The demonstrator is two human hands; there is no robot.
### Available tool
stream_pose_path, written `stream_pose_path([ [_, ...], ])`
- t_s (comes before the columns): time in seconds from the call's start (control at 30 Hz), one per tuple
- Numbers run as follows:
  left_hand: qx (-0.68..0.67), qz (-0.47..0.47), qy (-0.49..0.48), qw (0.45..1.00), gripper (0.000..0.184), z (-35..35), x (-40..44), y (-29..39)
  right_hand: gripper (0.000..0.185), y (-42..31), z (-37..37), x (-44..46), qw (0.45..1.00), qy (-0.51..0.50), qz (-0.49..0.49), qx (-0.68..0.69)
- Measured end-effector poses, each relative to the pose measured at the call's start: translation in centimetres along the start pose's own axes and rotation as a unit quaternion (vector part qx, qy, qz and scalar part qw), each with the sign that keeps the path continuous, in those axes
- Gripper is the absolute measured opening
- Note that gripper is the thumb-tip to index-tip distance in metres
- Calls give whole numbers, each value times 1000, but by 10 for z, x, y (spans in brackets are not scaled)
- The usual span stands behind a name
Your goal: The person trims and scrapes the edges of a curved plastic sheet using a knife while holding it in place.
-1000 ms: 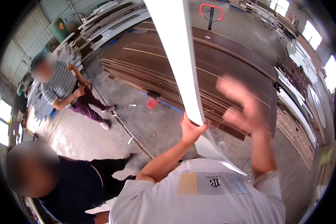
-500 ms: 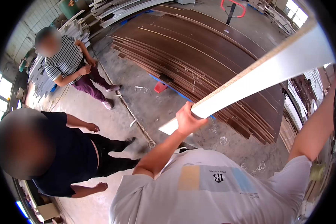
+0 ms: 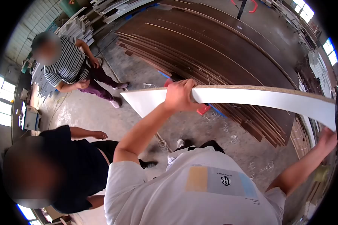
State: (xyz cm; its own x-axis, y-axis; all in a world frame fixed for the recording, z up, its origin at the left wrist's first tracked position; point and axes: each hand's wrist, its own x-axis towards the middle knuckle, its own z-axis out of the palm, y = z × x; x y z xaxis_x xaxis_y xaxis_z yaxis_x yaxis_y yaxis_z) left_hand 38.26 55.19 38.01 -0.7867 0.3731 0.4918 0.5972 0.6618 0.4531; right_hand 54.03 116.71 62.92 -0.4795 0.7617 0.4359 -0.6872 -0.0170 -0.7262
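A long white panel with a raw chipboard edge [image 3: 259,98] stretches across in front of my chest, its near end pointing left. My left hand [image 3: 180,94] is closed over its upper edge, close to that left end. At the far right of the view, my right hand [image 3: 328,138] is at the panel's lower edge; it is partly cut off by the dark lens border, and the fingers are hardly visible. Behind the panel lies a large stack of dark brown boards [image 3: 214,48].
A person in a striped shirt [image 3: 69,62] stands at the back left. A person in a dark top [image 3: 80,161] is close on my left. Loose strapping coils [image 3: 234,139] and a red object [image 3: 203,110] lie on the concrete floor [image 3: 90,112]. White strips [image 3: 77,28] are piled at the back.
The panel has swung from a steep slant to nearly level, its right end dropping and its left end rising. My right hand has come down with it. The person in the dark top has shifted slightly.
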Motion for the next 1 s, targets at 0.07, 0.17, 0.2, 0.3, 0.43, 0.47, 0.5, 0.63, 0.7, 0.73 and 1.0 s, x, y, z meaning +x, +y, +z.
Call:
stream_pose_path([
  [0.07,13,35,-21,999,61,-8,19,-12,53,21,-41,-5,996,79,50,10],
  [0.17,41,31,-96,994,61,-9,53,-33,44,64,-68,-31,993,99,66,16],
  [0.2,53,32,-120,991,61,-8,67,-39,41,80,-76,-39,993,96,67,21],
  [0.3,78,28,-196,977,61,0,100,-51,40,130,-118,-46,979,120,163,42],
  [0.43,112,17,-289,950,61,15,159,-66,36,195,-107,-76,955,194,226,13],
  [0.47,112,22,-307,945,61,23,169,-75,36,210,-111,-83,954,188,235,11],
  [0.5,108,31,-327,938,61,33,181,-83,35,226,-114,-89,952,183,244,10],
  [0.63,130,50,-369,919,66,58,223,-106,29,279,-68,-83,904,324,278,-30],
  [0.7,148,62,-369,916,68,67,235,-122,25,305,-71,-84,919,259,295,28],
  [0.73,162,53,-399,901,70,70,247,-124,25,316,-57,-81,917,269,295,14],
  [1.0,115,42,-484,866,71,113,328,-202,27,431,-38,-88,858,330,392,34],
])
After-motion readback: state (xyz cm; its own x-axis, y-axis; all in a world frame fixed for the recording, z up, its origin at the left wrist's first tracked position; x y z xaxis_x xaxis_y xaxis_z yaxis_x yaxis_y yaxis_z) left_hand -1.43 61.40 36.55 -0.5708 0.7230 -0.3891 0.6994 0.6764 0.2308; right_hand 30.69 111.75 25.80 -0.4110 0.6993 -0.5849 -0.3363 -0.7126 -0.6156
